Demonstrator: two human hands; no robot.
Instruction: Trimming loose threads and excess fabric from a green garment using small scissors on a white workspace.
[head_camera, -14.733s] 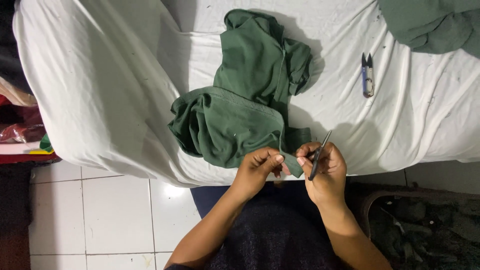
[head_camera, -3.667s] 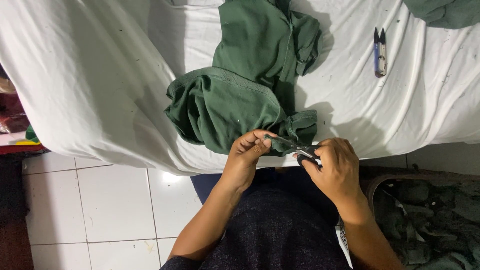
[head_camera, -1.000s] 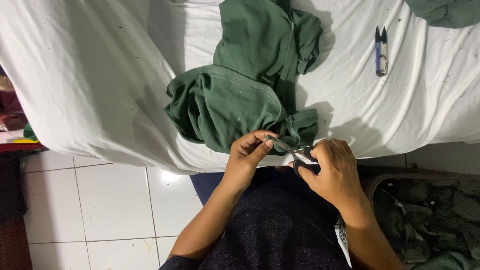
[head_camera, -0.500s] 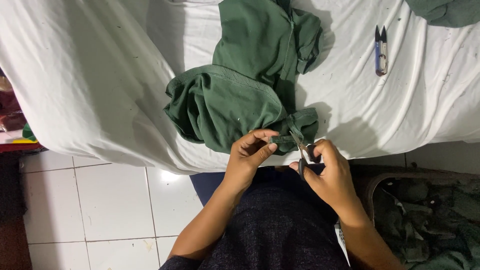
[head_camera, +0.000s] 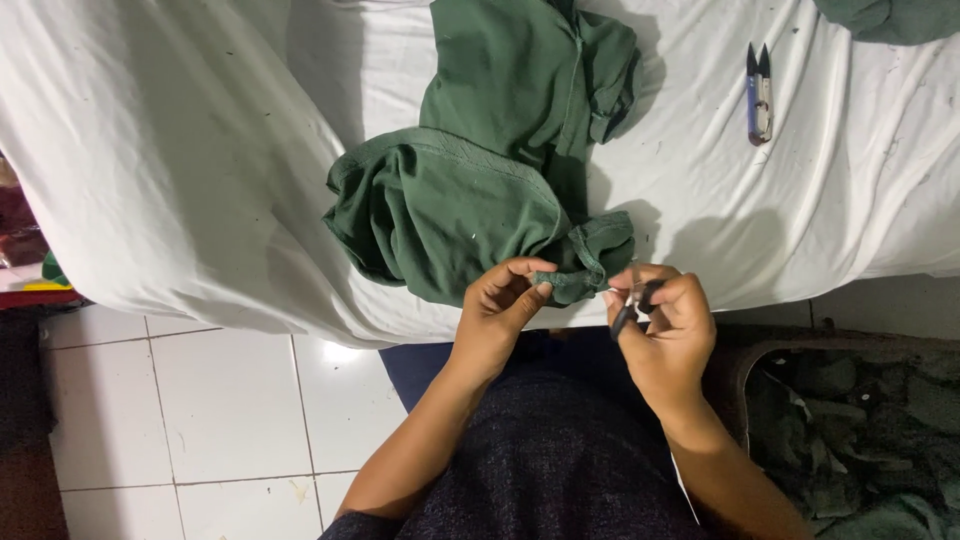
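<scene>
**Both hands closed on green cloth and a small cutter at the counter's edge**

Pinched between thumb and fingers, the left hand (head_camera: 505, 300) has its grip closed on a folded edge of the green garment (head_camera: 480, 170), right at the near edge of the counter (head_camera: 180, 150). Just beside it, the right hand (head_camera: 665, 310) has its grip closed around a small dark-handled cutting tool (head_camera: 630, 305), whose tip points toward the pinched cloth; whether the tip touches the fabric cannot be told.

The green garment lies bunched in the middle of the counter, its bulk rumpled and its lower corner drawn out over the edge to the hands. Well apart from it, up on the right, a pair of thread snips (head_camera: 759, 80) with a blue and silver body lies flat. Another piece of green cloth (head_camera: 890, 18) shows at the top right corner.

A wrinkled white sheet, speckled with small bits, covers the counter and hangs over its front. Below are pale floor tiles (head_camera: 200, 400). At the left edge, red and yellow objects (head_camera: 30, 270) are partly cut off. A dark container of green scraps (head_camera: 860, 430) stands at the lower right.
</scene>
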